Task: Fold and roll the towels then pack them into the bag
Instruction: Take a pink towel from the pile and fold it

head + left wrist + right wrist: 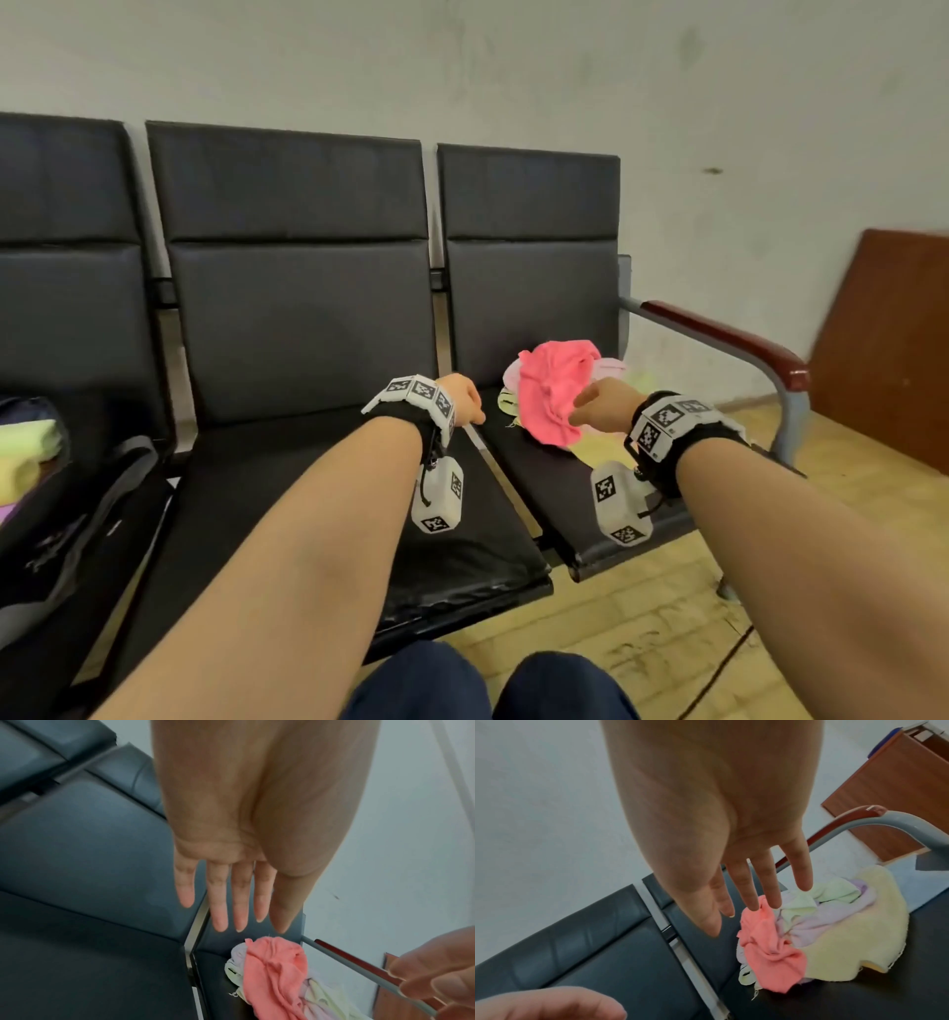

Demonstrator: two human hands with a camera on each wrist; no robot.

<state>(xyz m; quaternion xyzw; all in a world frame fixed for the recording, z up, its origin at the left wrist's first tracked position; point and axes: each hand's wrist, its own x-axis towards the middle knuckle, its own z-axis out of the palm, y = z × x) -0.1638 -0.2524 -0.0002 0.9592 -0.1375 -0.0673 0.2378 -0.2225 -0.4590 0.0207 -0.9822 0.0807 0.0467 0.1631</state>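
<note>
Head view: both hands, left hand (pixel 462 398) and right hand (pixel 603 403), reach empty with straight fingers for the pink towel (pixel 554 390) topping the pile at two o'clock, next needing a pinch.

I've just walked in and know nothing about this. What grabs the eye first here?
Brightest is the pink towel, crumpled on top of a heap of pale towels on the right-hand black seat. Both bare hands reach toward it with straight fingers: the right hand is at its edge, the left hand just short of it. At far left an open dark bag already holds pale towels.
</note>
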